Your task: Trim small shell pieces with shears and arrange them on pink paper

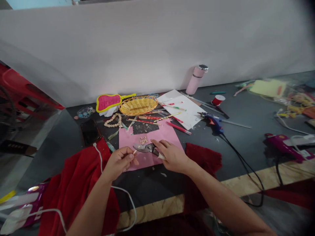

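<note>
Pinch firmly, squeeze slowly

At left, gripping a short pale stick (134, 152) in the left hand (120, 162), pinched tight between thumb and fingertips, right by the tip of the shears (150, 148). Impossible to tell whether touching the blade. Better to keep fingertips well back from the edge and to hold the stick square to it. Next, beyond the blades, leave the heap of pale bits (143, 140) undisturbed on the pink paper (147, 160); probably wise to work low, to catch loose scraps. At right, clamping the shears by the handles in the right hand (173, 156), palm down. Likely best to squeeze gradually, wrist steady, to avoid flinging pieces.
</note>
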A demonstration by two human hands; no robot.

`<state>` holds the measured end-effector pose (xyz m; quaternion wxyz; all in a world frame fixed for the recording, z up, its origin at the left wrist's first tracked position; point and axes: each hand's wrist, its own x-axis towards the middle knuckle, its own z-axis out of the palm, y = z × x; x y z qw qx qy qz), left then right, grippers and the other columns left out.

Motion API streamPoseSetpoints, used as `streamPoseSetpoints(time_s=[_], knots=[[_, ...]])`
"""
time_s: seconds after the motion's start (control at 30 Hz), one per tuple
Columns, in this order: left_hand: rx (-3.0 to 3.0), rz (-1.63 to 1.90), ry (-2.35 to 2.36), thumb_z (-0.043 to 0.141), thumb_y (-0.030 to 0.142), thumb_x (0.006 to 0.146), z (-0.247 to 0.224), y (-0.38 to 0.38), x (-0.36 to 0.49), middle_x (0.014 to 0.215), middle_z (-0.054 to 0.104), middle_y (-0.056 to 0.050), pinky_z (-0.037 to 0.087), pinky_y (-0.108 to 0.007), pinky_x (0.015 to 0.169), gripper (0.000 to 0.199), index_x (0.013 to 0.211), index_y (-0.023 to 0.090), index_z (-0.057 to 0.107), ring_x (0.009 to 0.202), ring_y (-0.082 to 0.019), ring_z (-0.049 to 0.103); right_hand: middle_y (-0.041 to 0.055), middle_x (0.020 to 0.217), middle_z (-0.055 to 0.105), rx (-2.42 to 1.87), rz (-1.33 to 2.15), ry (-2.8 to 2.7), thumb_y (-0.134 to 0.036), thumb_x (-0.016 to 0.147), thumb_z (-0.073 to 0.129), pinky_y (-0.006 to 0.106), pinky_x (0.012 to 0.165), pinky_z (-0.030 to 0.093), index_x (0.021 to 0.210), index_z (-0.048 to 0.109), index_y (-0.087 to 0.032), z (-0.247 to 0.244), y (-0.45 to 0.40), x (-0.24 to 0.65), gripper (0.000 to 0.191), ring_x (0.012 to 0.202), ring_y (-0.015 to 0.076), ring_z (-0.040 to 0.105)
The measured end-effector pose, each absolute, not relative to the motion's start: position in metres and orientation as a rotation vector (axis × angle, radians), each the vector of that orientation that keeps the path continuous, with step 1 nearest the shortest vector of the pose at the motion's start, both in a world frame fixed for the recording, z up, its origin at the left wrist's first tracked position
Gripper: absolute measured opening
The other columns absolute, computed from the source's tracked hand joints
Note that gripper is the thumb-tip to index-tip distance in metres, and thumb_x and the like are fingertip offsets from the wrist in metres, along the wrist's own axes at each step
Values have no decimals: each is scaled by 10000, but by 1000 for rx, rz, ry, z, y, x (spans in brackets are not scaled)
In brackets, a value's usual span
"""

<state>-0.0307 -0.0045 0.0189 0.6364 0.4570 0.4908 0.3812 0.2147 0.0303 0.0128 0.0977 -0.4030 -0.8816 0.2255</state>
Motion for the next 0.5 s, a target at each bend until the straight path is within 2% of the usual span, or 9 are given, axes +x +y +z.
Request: streamPoseSetpoints(time_s=[0.17, 0.3, 0.5], knots=[[1046, 930, 1189, 655, 431, 741, 21, -3, -29, 634, 692, -64, 194, -155, 347, 318, 756, 133, 543, 332, -10, 293, 98, 1099, 535, -1329, 691, -2619, -137, 787, 450, 331, 825, 415, 1410, 207, -219, 16, 25, 209, 674, 939, 218, 547], [1037, 943, 1211, 661, 435, 729, 22, -2, -28, 619, 685, -60, 193, -159, 337, 325, 713, 135, 537, 320, -10, 288, 101, 1099, 542, -1382, 684, -2630, -139, 799, 443, 327, 797, 416, 1403, 207, -227, 19, 21, 207, 655, 922, 221, 564], [1050, 952, 1175, 660, 453, 731, 21, -2, -29, 598, 676, -58, 182, -156, 338, 347, 695, 133, 528, 316, -7, 281, 108, 1115, 560, -1248, 818, -2618, -164, 821, 432, 327, 783, 424, 1405, 214, -204, 21, 22, 211, 624, 915, 222, 589]])
